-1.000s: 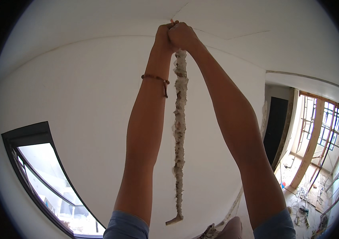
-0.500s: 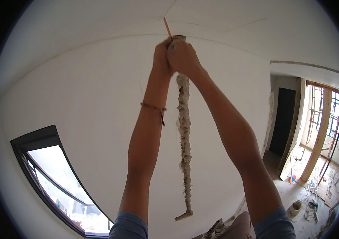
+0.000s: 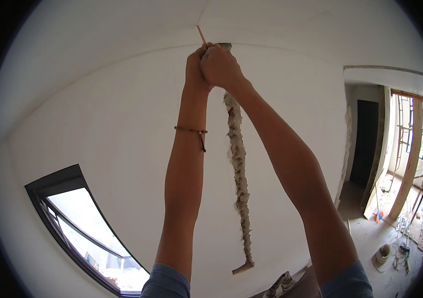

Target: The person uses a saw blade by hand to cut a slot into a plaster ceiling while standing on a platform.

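Observation:
Both arms reach up to the line where the wall meets the ceiling. My left hand [image 3: 195, 63] and my right hand [image 3: 220, 65] are closed and pressed together around the lower part of a thin orange tube [image 3: 201, 35]. Its upper end meets the ceiling at a small dark spot, and its lower end is hidden in my fingers. Just right of the hands, a rough hole [image 3: 226, 46] shows at the top of the wall. Below them, a chiselled groove [image 3: 237, 149] runs down the white wall and bends left at its foot.
A dark-framed window [image 3: 92, 233] is at lower left. To the right, a doorway [image 3: 365, 144] leads past a dark door toward wooden posts [image 3: 406, 164] and window bars. A bucket [image 3: 383, 254] and tangled cables [image 3: 401, 254] lie on the floor at lower right.
My view has shifted, so the window, groove and doorway appear further right. My hands sit slightly further left, still together on the orange tube, and a little less of it shows above them.

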A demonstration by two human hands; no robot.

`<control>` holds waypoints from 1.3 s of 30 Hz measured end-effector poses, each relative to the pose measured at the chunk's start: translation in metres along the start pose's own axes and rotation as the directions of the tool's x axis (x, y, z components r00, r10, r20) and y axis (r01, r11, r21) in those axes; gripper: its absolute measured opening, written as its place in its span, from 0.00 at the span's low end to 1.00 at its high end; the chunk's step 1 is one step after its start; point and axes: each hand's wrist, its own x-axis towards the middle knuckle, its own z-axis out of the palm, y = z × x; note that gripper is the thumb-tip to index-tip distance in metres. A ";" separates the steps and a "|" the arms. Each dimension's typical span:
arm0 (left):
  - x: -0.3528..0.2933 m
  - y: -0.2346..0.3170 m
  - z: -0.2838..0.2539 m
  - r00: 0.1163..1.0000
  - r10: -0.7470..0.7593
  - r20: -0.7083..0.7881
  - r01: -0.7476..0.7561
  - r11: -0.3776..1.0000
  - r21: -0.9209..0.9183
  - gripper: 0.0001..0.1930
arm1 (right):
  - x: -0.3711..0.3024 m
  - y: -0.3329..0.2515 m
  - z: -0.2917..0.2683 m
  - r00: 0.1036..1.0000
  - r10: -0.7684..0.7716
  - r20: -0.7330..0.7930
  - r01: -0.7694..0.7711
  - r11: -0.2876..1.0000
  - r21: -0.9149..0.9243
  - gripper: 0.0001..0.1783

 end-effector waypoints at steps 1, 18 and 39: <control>-0.006 0.000 0.003 0.998 -0.059 -0.032 0.056 0.994 -0.096 0.12 | -0.010 -0.004 -0.004 1.000 -0.018 -0.009 0.018 1.000 -0.013 0.18; -0.116 -0.001 0.042 0.977 -0.133 -0.168 0.189 0.903 0.385 0.21 | -0.129 -0.018 -0.028 0.983 0.183 0.026 -0.184 0.957 0.223 0.11; -0.506 -0.147 0.056 0.792 -0.065 -0.607 0.610 0.053 0.791 0.12 | -0.411 -0.006 0.018 0.714 0.447 0.539 -0.696 0.372 0.614 0.15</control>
